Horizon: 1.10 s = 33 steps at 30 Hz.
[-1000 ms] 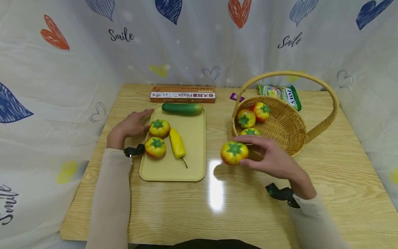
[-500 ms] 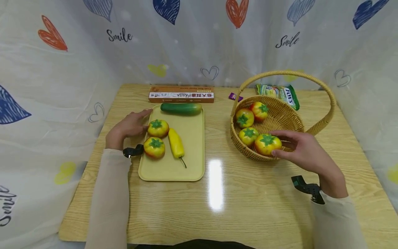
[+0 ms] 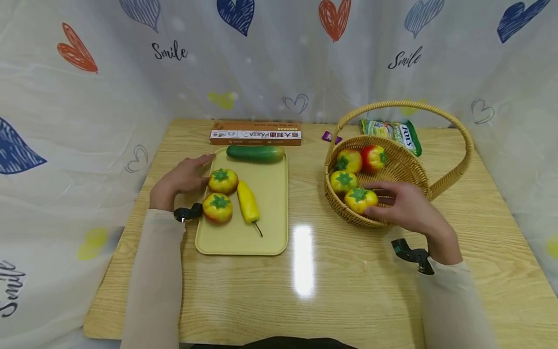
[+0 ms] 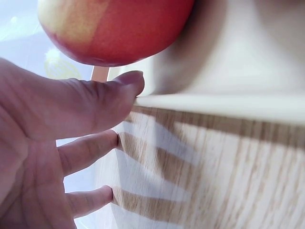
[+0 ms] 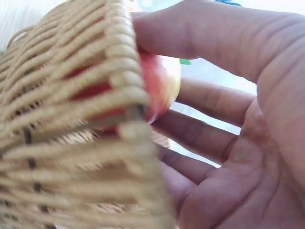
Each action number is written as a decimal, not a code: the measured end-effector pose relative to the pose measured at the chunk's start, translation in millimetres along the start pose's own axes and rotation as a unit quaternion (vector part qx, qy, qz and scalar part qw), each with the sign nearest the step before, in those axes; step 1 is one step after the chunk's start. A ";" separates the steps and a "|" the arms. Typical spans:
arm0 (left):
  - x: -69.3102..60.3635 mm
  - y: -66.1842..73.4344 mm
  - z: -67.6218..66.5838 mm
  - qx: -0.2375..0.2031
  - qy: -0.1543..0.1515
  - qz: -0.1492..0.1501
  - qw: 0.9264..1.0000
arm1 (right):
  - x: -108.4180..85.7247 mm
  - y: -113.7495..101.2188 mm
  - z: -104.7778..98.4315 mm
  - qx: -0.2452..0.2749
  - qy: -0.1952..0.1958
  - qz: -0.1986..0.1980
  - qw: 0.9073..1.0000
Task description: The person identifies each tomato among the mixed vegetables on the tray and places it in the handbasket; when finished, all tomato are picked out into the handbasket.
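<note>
In the head view the right hand reaches over the near rim of the wicker basket and holds a yellow-red tomato between thumb and fingers. Three more tomatoes lie beside it on the basket's left side, one of them redder. The left hand rests at the left edge of the yellow tray, thumb on the rim and fingers spread. On the tray are two tomatoes, a yellow pepper and a green cucumber. The right wrist view shows the held tomato partly behind the wicker.
A pasta box lies behind the tray. A small purple packet is left of the basket, and a green snack bag lies behind it. The basket's tall handle arches above. A patterned curtain hangs at the back.
The right hand has carried the tomato from between tray and basket into the basket, then shifted slightly left with it. The tomatoes inside have moved or turned. The left hand stays put.
</note>
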State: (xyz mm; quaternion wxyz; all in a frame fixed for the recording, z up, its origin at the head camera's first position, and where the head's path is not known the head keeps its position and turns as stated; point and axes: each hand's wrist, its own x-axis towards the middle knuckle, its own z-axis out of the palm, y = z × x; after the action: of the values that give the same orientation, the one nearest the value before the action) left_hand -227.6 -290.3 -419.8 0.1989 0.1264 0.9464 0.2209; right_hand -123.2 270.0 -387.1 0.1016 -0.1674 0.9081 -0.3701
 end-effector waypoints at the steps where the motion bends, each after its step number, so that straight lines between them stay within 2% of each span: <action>1: 0.0 0.1 0.0 0.001 0.000 -0.001 1.000 | 2.7 0.6 2.2 0.003 0.004 -0.003 1.000; 6: 0.4 -0.4 0.8 -0.005 -0.003 -0.007 1.000 | 17.0 1.6 13.8 0.005 0.029 -0.017 0.999; 11: 0.1 -2.4 2.0 -0.007 -0.002 -0.009 1.000 | 26.1 1.4 18.4 -0.036 0.050 -0.016 0.998; 14: -0.2 -3.2 2.5 -0.007 -0.002 -0.007 1.000 | 25.2 2.4 17.7 -0.053 0.055 -0.013 0.997; 23: -1.3 -2.0 -0.1 -0.010 0.001 -0.006 1.000 | 18.9 -2.3 14.1 -0.023 0.073 -0.011 0.997; 28: -0.6 -0.7 0.0 -0.012 -0.002 -0.005 1.000 | 23.5 -13.0 18.3 0.000 0.084 -0.033 0.996; 33: 0.6 -0.4 -0.3 -0.014 -0.003 -0.003 1.000 | 37.0 -31.7 33.0 0.038 0.066 -0.095 0.993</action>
State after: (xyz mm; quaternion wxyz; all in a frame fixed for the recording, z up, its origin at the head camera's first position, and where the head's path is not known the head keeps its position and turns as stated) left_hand -228.3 -290.5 -419.9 0.2042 0.1211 0.9431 0.2330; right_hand -139.9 213.6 -390.3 0.0122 -0.2247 0.8782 -0.4221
